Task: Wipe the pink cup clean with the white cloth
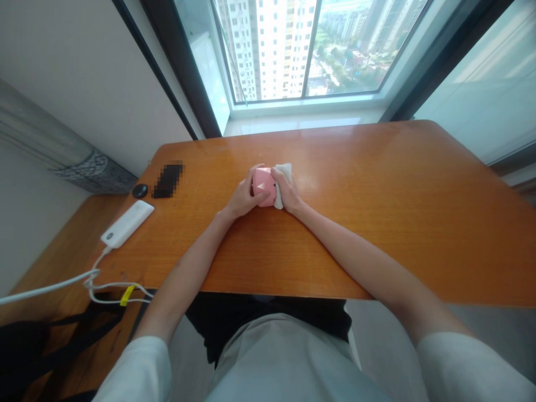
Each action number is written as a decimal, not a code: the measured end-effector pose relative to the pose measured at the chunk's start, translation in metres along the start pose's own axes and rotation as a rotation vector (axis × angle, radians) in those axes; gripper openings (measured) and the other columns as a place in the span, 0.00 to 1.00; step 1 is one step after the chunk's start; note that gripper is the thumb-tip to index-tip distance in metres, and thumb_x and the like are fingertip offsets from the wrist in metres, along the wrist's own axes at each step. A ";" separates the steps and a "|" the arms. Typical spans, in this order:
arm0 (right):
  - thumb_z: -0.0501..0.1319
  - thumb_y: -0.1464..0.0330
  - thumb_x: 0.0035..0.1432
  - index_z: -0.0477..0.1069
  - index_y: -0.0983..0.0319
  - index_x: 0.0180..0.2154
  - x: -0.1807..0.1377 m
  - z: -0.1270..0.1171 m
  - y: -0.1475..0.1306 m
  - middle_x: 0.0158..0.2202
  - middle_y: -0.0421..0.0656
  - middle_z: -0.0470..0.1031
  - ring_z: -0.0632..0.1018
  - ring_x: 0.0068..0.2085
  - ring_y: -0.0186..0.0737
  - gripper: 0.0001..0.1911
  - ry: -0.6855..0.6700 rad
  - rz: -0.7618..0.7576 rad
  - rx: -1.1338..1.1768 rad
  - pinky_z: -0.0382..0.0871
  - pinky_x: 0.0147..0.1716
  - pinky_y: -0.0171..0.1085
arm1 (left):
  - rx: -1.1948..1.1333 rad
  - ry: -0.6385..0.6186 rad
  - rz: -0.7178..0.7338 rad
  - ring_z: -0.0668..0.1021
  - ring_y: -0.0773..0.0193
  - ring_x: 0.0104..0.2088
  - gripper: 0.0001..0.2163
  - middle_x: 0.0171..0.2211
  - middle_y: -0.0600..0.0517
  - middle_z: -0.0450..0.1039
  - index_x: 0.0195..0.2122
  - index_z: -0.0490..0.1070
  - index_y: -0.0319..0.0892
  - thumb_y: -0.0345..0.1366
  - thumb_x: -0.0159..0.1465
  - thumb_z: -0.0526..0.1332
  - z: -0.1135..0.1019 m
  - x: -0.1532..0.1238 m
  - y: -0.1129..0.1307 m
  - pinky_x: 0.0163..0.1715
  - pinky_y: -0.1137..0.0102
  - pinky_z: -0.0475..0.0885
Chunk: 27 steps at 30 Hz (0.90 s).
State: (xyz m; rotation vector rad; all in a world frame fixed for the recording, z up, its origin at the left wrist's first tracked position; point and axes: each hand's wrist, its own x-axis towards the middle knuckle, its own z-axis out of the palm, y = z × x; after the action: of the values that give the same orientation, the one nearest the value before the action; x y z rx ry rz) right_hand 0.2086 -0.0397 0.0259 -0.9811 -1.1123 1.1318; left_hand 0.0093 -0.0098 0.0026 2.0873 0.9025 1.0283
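A small pink box-like object (263,181) with paler triangular facets is at the middle of the table; its exact kind I cannot make out. My left hand (246,195) is closed around its left side, with the thumb across the near face. Against the right side of the pink object, my right hand (288,192) presses a folded white cloth or tissue (279,200). The right thumb rests near the top right edge of the pink object. The fingers behind the cloth are partly hidden.
On the left of the wooden table (355,223) lie a white power bank (128,224) with a white cable (54,293), a round black object (139,191) and a blurred dark rectangle (167,180). A window (310,50) stands beyond the far edge.
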 end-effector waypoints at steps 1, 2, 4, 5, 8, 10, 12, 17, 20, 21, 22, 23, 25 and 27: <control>0.72 0.31 0.62 0.67 0.54 0.31 0.000 0.000 -0.001 0.29 0.37 0.68 0.70 0.34 0.40 0.35 0.001 -0.003 -0.003 0.66 0.35 0.41 | -0.002 -0.003 0.002 0.89 0.42 0.57 0.52 0.67 0.38 0.84 0.84 0.63 0.47 0.76 0.70 0.70 0.000 0.000 -0.002 0.61 0.50 0.86; 0.72 0.32 0.62 0.67 0.54 0.31 0.000 0.000 -0.001 0.29 0.37 0.69 0.70 0.34 0.40 0.35 0.001 -0.003 -0.002 0.66 0.35 0.41 | 0.003 -0.001 0.017 0.89 0.40 0.60 0.54 0.70 0.37 0.82 0.85 0.62 0.48 0.77 0.70 0.69 -0.001 0.000 -0.004 0.64 0.48 0.85; 0.72 0.32 0.62 0.67 0.54 0.32 0.002 -0.001 0.001 0.30 0.37 0.69 0.70 0.34 0.40 0.35 0.002 0.001 0.010 0.66 0.35 0.41 | 0.031 0.008 0.083 0.84 0.34 0.70 0.58 0.78 0.34 0.74 0.88 0.58 0.51 0.80 0.67 0.71 -0.003 0.000 -0.010 0.72 0.43 0.81; 0.72 0.32 0.63 0.67 0.54 0.32 0.003 -0.001 0.003 0.30 0.37 0.70 0.70 0.34 0.40 0.35 0.004 0.007 0.019 0.66 0.35 0.40 | 0.060 0.010 0.129 0.80 0.32 0.76 0.61 0.82 0.34 0.69 0.88 0.55 0.53 0.81 0.64 0.73 -0.005 0.001 -0.012 0.75 0.41 0.78; 0.71 0.31 0.62 0.67 0.54 0.33 0.008 -0.002 0.007 0.31 0.37 0.69 0.69 0.34 0.40 0.35 0.012 0.029 0.050 0.66 0.35 0.41 | 0.183 -0.017 0.249 0.68 0.26 0.85 0.71 0.87 0.34 0.58 0.89 0.52 0.57 0.80 0.54 0.81 -0.009 0.002 -0.018 0.83 0.34 0.69; 0.71 0.30 0.62 0.67 0.54 0.33 0.009 -0.002 0.008 0.31 0.37 0.69 0.70 0.35 0.40 0.36 0.015 0.031 0.060 0.66 0.35 0.41 | 0.243 -0.040 0.276 0.66 0.25 0.86 0.71 0.87 0.34 0.58 0.89 0.51 0.57 0.76 0.53 0.84 -0.010 0.002 -0.018 0.85 0.32 0.67; 0.71 0.30 0.62 0.68 0.54 0.33 0.010 -0.001 0.008 0.32 0.37 0.69 0.70 0.35 0.40 0.35 0.019 0.023 0.059 0.67 0.36 0.41 | 0.260 -0.025 0.295 0.69 0.28 0.85 0.67 0.85 0.34 0.62 0.89 0.53 0.55 0.71 0.57 0.86 -0.008 0.001 -0.016 0.85 0.34 0.69; 0.72 0.31 0.62 0.67 0.54 0.32 0.008 -0.001 0.008 0.31 0.37 0.68 0.68 0.35 0.39 0.35 0.025 -0.010 0.048 0.66 0.35 0.40 | 0.215 0.050 0.286 0.80 0.34 0.75 0.57 0.76 0.35 0.73 0.82 0.64 0.48 0.62 0.58 0.87 -0.004 0.000 -0.002 0.77 0.46 0.79; 0.70 0.30 0.62 0.68 0.54 0.31 0.005 -0.001 0.006 0.31 0.38 0.68 0.68 0.34 0.40 0.36 0.015 -0.021 0.036 0.66 0.35 0.41 | 0.157 0.056 0.135 0.86 0.40 0.66 0.55 0.73 0.36 0.78 0.80 0.66 0.46 0.66 0.60 0.84 -0.002 0.000 0.005 0.68 0.52 0.84; 0.70 0.30 0.62 0.68 0.54 0.31 0.003 -0.001 0.004 0.30 0.38 0.68 0.68 0.34 0.40 0.36 0.009 -0.022 0.024 0.66 0.35 0.41 | 0.118 0.053 0.084 0.88 0.42 0.62 0.52 0.71 0.37 0.80 0.80 0.67 0.46 0.69 0.63 0.80 -0.002 0.000 0.006 0.64 0.54 0.85; 0.70 0.30 0.62 0.68 0.54 0.31 0.001 -0.001 0.002 0.30 0.38 0.68 0.69 0.34 0.40 0.36 0.001 -0.022 0.008 0.66 0.34 0.41 | 0.074 0.046 0.042 0.89 0.44 0.58 0.50 0.68 0.38 0.82 0.79 0.68 0.45 0.71 0.66 0.77 -0.001 0.000 0.006 0.61 0.55 0.86; 0.70 0.31 0.62 0.68 0.54 0.31 -0.001 0.000 0.001 0.30 0.38 0.69 0.69 0.34 0.40 0.35 -0.009 -0.022 -0.007 0.66 0.34 0.41 | 0.030 0.036 0.010 0.89 0.45 0.55 0.48 0.65 0.39 0.84 0.79 0.68 0.44 0.72 0.69 0.73 0.001 -0.001 0.006 0.58 0.55 0.86; 0.71 0.31 0.63 0.69 0.54 0.31 -0.003 0.000 -0.001 0.30 0.38 0.69 0.70 0.34 0.40 0.35 -0.019 -0.025 -0.025 0.66 0.34 0.41 | -0.030 0.020 -0.021 0.89 0.45 0.55 0.47 0.64 0.39 0.85 0.80 0.67 0.44 0.74 0.73 0.68 0.002 -0.001 0.003 0.59 0.54 0.86; 0.71 0.32 0.63 0.69 0.54 0.32 -0.001 0.000 0.000 0.30 0.38 0.70 0.70 0.35 0.41 0.34 -0.011 -0.022 -0.016 0.67 0.34 0.41 | -0.034 0.023 0.007 0.88 0.40 0.63 0.49 0.71 0.36 0.81 0.83 0.63 0.46 0.75 0.73 0.68 0.002 -0.001 -0.002 0.66 0.49 0.84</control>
State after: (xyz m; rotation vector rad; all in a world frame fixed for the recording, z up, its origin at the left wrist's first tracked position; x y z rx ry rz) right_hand 0.2089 -0.0410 0.0253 -0.9739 -1.1402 1.1136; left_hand 0.0101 -0.0101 -0.0004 2.0557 0.8833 1.0655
